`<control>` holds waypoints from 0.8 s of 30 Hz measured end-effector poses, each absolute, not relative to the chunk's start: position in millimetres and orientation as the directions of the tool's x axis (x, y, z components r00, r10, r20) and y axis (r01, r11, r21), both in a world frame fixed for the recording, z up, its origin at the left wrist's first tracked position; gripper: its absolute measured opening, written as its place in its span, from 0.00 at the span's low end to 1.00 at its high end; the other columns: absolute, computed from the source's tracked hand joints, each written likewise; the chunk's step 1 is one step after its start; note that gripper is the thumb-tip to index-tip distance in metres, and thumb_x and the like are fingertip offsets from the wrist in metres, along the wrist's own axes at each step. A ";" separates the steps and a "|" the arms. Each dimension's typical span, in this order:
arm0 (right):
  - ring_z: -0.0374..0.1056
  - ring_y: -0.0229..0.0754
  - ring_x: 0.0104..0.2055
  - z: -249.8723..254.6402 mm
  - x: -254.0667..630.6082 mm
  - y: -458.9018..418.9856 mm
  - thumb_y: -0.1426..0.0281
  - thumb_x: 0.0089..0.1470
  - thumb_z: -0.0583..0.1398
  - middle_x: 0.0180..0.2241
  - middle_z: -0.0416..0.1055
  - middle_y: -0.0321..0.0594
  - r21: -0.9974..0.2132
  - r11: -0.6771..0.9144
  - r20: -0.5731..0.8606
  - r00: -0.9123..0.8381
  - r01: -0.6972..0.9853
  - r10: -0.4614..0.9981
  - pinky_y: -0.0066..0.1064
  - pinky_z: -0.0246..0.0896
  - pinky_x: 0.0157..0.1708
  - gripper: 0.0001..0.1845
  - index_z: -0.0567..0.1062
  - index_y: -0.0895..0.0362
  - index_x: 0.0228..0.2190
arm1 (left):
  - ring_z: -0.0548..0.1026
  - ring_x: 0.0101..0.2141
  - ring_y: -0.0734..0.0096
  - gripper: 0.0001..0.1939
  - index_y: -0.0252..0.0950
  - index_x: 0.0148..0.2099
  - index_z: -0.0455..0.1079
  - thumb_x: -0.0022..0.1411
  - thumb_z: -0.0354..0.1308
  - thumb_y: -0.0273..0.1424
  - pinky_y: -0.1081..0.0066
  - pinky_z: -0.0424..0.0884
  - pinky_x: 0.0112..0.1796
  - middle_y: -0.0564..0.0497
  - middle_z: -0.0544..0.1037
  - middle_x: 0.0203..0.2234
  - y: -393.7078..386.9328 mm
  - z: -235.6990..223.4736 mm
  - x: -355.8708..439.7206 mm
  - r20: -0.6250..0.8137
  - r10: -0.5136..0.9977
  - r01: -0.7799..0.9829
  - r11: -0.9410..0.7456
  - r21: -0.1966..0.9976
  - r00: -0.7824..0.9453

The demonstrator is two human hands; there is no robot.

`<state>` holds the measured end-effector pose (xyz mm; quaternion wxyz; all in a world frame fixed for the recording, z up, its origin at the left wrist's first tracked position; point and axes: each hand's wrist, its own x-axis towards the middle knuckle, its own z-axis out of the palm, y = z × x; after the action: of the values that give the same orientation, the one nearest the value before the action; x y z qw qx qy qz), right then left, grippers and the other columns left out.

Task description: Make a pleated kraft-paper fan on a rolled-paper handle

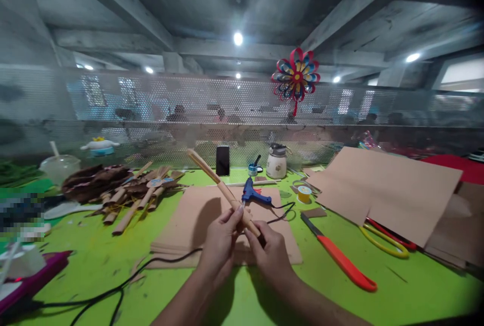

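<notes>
- Green tabletop, spread beneath everything being handled.
- Perforated screen standing across its far side.
- Broad cardboard sheet on the right, covering part of some yellow-handled scissors.
- Flat stack of brown sheets at the centre, below the hands.
- Bundle of brown rolls on the left, next to dark crumpled cloth.
- Left grip: thumb and fingers pinching the brown tube at its lower middle.
- Right grip: closed around the tube's lower end. The tube slants above the stack, its upper end pointing away to the left.
- Orange-handled blade, lying right of the stack.
- Blue glue gun just beyond the left fingers; whether its nozzle touches the tube, I cannot tell.
- Yellow spool, near the gun's right.
</notes>
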<state>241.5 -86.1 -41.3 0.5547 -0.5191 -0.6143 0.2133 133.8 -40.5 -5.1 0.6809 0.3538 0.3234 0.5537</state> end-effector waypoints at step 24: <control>0.60 0.32 0.22 -28.2 243.9 -94.1 0.47 0.51 0.60 0.22 0.68 0.36 -0.956 0.124 0.177 -0.183 -0.267 0.967 0.26 0.56 0.26 0.27 0.71 0.61 0.31 | 0.78 0.28 0.71 0.13 0.32 0.36 0.74 0.47 0.71 0.28 0.76 0.74 0.28 0.49 0.78 0.26 -41.9 8.5 123.8 -0.014 0.928 -0.572 0.241 0.784 0.371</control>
<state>243.9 -94.1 -28.2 0.5422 -0.3381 -0.5178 0.5688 123.8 -41.9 8.5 0.7472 0.3569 0.2494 0.5021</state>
